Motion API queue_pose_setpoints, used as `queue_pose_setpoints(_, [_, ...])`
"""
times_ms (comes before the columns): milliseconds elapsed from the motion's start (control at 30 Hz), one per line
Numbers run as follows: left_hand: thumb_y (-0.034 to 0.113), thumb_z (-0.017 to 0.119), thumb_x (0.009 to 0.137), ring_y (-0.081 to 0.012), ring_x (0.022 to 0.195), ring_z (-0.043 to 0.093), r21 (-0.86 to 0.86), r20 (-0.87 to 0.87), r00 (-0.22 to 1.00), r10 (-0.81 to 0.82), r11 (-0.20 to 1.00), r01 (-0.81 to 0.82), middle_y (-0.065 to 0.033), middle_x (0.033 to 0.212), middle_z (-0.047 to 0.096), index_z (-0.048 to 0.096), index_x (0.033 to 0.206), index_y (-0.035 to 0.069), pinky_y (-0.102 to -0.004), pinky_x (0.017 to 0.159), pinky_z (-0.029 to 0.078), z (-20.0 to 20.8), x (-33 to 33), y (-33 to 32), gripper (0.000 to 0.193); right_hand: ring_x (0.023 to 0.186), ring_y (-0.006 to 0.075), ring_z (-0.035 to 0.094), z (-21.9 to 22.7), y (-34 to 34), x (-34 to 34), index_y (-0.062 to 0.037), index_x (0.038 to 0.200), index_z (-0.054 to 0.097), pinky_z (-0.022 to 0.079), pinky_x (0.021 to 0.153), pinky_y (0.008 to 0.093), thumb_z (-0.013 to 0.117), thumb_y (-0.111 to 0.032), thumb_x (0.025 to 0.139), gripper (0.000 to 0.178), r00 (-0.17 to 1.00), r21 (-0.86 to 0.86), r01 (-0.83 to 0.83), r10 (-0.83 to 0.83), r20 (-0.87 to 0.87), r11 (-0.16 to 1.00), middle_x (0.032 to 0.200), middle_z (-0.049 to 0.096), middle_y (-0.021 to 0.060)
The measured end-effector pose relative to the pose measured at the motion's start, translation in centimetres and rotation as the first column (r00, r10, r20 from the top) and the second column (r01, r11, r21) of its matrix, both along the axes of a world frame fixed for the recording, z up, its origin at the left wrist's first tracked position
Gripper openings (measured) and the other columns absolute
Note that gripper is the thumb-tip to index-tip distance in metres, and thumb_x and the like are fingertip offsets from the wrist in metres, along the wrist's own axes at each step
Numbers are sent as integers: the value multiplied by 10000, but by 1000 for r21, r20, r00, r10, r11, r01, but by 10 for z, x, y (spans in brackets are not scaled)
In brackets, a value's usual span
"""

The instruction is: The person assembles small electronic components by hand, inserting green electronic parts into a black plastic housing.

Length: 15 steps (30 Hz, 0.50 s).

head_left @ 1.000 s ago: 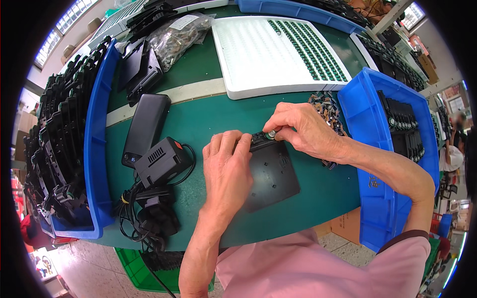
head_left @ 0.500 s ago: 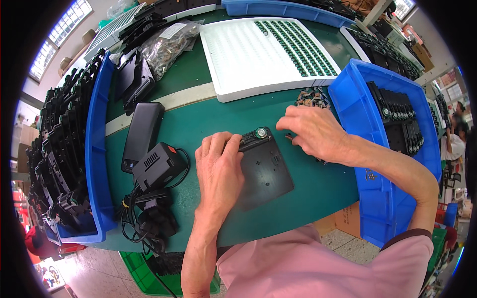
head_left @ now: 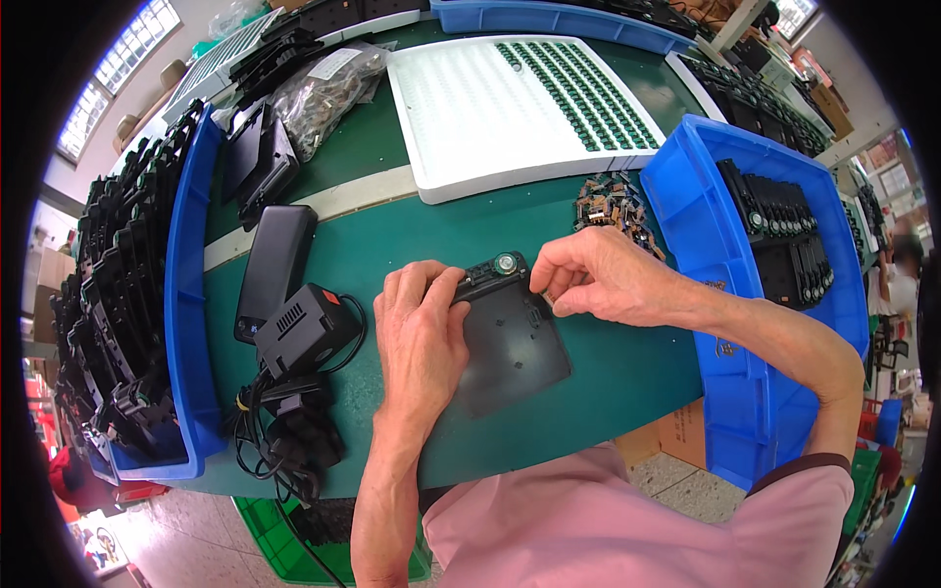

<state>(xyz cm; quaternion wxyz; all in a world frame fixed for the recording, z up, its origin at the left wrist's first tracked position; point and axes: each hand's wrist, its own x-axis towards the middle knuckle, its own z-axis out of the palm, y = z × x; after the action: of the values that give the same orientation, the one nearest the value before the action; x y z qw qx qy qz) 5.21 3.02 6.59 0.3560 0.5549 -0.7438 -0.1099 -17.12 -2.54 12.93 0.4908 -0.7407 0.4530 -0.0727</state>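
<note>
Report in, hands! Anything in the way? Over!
Left hand holding black panel. Right hand pinching small part at panel's right edge. Parts pile beyond right hand, off panel.

Dark, smooth plastic on the panel (head_left: 520,348) between left hand (head_left: 421,328) and right hand (head_left: 610,279), a shiny metal disc (head_left: 506,263) gleaming above! Left of the left hand, a matt black plastic box (head_left: 306,331); farther beyond, a crinkled, glossy clear-plastic bag (head_left: 328,93); rightward, smooth blue plastic bin (head_left: 750,421)!

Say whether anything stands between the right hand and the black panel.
Nothing visible does: the right hand is at the right edge of the black panel. The left hand is at its left; the small-parts heap lies farther off.
</note>
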Motion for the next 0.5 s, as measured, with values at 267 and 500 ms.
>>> queue_pose_setpoints(267, [-41, 658, 779, -331, 985, 563, 4, -20, 1000, 17, 1000, -17, -125, 1038, 620, 660, 1056, -14, -404, 878, 464, 0, -1, 0, 278, 608, 177, 648, -5, 7, 6, 82, 947, 636, 501, 535, 315, 659, 7, 760, 202, 996, -41, 19, -16, 87, 999, 770, 698, 151])
queue_pose_setpoints(500, [-69, 691, 727, -303, 1012, 549, -12, -8, 1000, 20, 1000, -20, -92, 1054, 597, 650, 1050, 6, -410, 858, 432, -2, -1, 0, 334, 650, 171, 654, -13, 13, 9, 50, 896, 628, 504, 552, 312, 753, -12, 773, 187, 989, -474, -137, 147, -15, 870, 744, 654, 114])
